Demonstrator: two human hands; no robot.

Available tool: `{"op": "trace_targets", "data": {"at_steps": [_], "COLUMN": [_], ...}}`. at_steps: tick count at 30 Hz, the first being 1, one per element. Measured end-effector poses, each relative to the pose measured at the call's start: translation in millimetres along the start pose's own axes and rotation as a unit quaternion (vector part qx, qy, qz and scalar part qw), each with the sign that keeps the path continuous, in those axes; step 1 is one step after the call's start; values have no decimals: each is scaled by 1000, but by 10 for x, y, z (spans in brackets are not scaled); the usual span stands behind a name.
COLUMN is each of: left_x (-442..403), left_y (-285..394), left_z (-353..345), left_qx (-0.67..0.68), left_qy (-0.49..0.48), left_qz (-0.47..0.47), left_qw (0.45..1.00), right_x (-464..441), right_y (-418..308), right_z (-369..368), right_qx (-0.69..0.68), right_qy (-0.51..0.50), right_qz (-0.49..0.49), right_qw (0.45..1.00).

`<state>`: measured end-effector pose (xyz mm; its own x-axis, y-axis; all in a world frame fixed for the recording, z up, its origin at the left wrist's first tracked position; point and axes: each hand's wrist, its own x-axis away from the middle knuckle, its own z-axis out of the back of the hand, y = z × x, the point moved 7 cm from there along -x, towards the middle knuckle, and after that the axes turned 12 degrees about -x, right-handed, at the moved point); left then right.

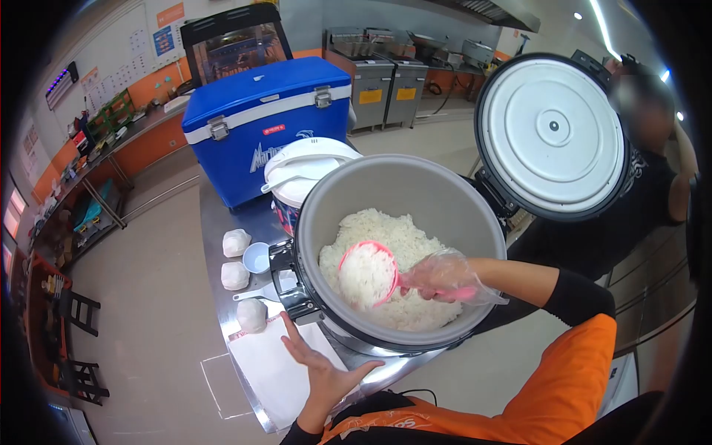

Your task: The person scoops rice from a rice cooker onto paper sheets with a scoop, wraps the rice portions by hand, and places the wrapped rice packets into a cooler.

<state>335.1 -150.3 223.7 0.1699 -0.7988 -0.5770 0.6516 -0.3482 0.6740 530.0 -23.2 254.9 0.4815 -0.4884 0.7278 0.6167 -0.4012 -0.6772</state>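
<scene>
My right hand (437, 277), in a clear plastic glove, grips the handle of a pink scoop (399, 280) inside the large rice cooker pot (445, 189). The scoop is heaped with white rice and sits over the cooked rice (423, 241) in the pot. Its lid (552, 126) stands raised at the right. My left hand (324, 371) is bare, with thumb and fingers spread, and holds nothing. It hovers over white paper sheets (271, 378) beside the pot. Several white wrapped balls (251, 315) stand along the table's left edge, near a white paddle (259, 293).
A small light-blue cup (256, 257) is beside the wrapped balls. Behind the pot stand a white-lidded container (308, 167) and a blue cooler box (271, 111). Another person (638, 170) stands at the right behind the raised lid. Fryers (382, 85) line the back wall.
</scene>
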Motion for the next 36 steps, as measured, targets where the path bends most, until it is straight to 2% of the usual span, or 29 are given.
{"op": "trace_targets", "data": {"at_steps": [1,4,7,10,13,16,18,21,24,25,27,32,36], "left_x": [46,259,725,1156,1109,1054,1087,1291,1646,1741,1905,2215,2287], "left_y": [-99,-398,-986,-1348,-1169,-1035,-1035,-1192,-1441,-1499,-1590,-1789,-1854], "left_z": [36,180,300,416,451,474,497,541,566,594,629,673,699], "left_qx": [-10,-23,-71,-45,-14,-21,-24,-78,-203,-232,-290,-330,-339], "left_qy": [10,32,28,24,-30,-54,-69,-121,-212,-216,-224,-238,-251], "left_qz": [15,63,159,247,245,217,213,185,178,173,165,188,180], "left_qw": [1000,997,984,968,969,975,974,972,939,932,916,894,889], "right_x": [21,158,267,151,97,102,202,425,731,819,895,678,426], "right_y": [9,-16,-29,27,-16,-93,-186,-311,-464,-501,-487,-332,-143], "right_z": [20,57,20,36,-154,-367,-398,-473,-689,-781,-1010,-1607,-2013], "right_qx": [-77,-185,-279,-215,-162,-229,-244,-269,-309,-325,-334,-344,-324], "right_qy": [1,102,119,101,75,52,99,126,120,116,79,5,-23], "right_qz": [-13,-57,-2,-5,-29,-12,12,61,117,135,121,109,38], "right_qw": [997,976,953,971,984,972,965,953,936,929,931,933,945]}}
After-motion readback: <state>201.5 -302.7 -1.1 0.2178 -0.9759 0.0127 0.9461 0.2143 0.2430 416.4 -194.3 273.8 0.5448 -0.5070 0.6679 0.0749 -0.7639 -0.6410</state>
